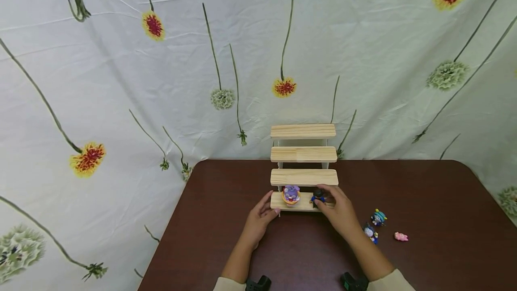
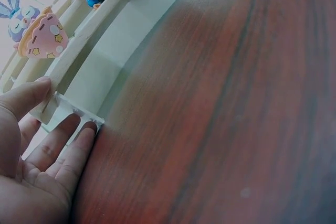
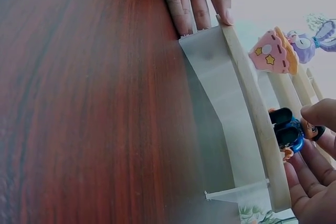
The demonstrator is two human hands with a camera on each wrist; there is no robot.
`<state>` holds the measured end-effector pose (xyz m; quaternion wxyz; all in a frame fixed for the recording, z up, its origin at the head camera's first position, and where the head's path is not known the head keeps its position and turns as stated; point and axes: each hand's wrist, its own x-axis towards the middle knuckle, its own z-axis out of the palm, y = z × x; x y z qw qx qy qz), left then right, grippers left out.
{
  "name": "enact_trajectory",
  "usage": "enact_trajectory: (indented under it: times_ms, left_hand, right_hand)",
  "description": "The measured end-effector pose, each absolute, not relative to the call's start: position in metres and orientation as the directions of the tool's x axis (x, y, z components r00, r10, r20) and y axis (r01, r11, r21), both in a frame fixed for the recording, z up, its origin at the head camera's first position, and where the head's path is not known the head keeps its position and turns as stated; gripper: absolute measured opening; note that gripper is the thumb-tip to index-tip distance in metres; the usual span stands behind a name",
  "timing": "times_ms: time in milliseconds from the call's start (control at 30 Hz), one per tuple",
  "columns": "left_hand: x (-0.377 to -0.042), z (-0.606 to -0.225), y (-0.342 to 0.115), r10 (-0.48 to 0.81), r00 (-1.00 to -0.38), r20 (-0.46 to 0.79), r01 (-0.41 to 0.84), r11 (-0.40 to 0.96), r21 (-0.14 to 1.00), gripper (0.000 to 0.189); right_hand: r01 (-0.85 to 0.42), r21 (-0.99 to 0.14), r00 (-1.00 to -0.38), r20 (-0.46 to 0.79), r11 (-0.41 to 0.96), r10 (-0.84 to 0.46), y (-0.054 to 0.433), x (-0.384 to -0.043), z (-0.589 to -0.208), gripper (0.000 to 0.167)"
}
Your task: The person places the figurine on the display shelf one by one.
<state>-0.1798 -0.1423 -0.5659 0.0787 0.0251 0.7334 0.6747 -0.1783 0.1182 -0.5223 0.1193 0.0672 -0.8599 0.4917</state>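
With right hand [image 1: 338,210], holding a black-haired figurine [image 1: 318,195] between thumb and fingers, at right part of the stepped wooden shelf's [image 1: 304,154] lowest board [image 1: 305,201]. With left hand [image 1: 258,220], gripping left end of this board. Can see, at left part of shelf's lowest board, a purple rabbit figurine [image 1: 291,190] in pink cup [image 2: 48,38]; to right of shelf, on table [image 1: 226,201], turquoise-capped figurine [image 1: 378,217], blue-and-white figurine [image 1: 370,233] and pink figurine [image 1: 401,236].

The rabbit [image 3: 303,47] is purple, its cup [image 3: 270,51] pink with yellow stars, the doll [image 3: 289,131] apparently blue and black, the table [image 1: 202,237] red-brown.
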Motion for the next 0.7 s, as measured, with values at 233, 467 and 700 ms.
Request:
enact_trajectory:
  times_ms: [233,467,700]
  left_hand:
    - [-0.180,-0.567,-0.143,0.143,-0.987,-0.075,-0.064,0.083,0.995,0.069]
    - [-0.181,-0.569,-0.143,0.149,-0.987,-0.066,-0.055,0.073,0.996,0.069]
    - [-0.181,-0.570,-0.143,0.157,-0.986,-0.060,-0.049,0.069,0.996,0.069]
  right_hand:
    - [-0.235,-0.881,-0.965,0.261,0.411,0.009,0.122,-0.177,-0.520,0.044]
    - [-0.176,-0.925,-0.981,0.192,0.337,0.015,0.127,-0.173,-0.517,0.045]
    - [-0.201,-0.932,-0.971,0.229,0.301,0.061,0.135,-0.166,-0.513,0.043]
